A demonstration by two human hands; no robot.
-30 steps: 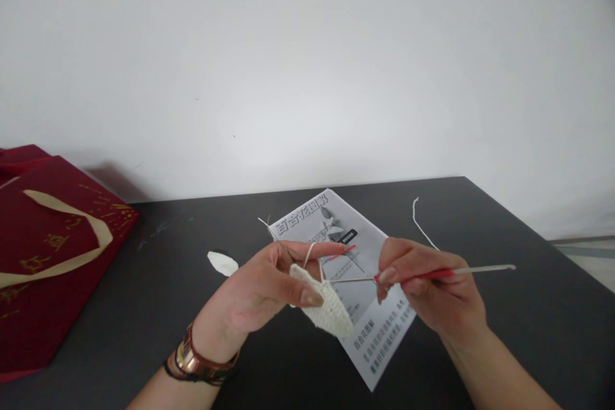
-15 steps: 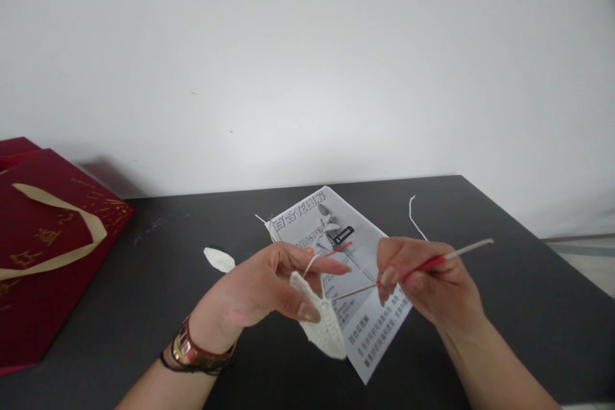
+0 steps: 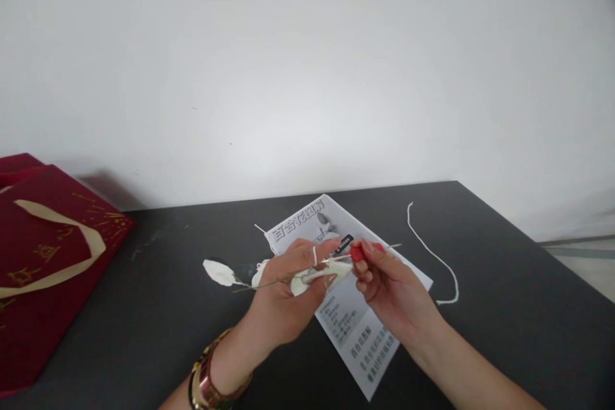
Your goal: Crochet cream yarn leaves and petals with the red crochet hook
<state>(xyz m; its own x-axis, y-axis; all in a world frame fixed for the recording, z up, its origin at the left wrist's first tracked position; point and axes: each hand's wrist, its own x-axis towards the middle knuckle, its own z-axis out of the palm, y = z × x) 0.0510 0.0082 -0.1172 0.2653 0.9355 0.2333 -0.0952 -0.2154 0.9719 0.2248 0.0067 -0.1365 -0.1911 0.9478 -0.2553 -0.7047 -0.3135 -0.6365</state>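
Note:
My left hand pinches a white crocheted piece between thumb and fingers, with white yarn looped round the index finger. In my right hand is a crochet hook with a red grip, its metal shaft pointing left to the edge of the crocheted piece. Where the hook tip meets the stitches is too small to make out. Both hands hover close together above a printed sheet, which carries flower pictures and text. Fingers hide part of the crocheted piece.
A white petal-shaped piece lies left of my left hand on the dark table. Right of the sheet curls a loose white yarn strand. A dark red gift bag with a cream ribbon handle stands at the left, before a white wall.
My right hand has moved left with the hook, close to my left hand. The crocheted piece has turned from hanging down to lying nearly flat. More of the yarn strand shows at right.

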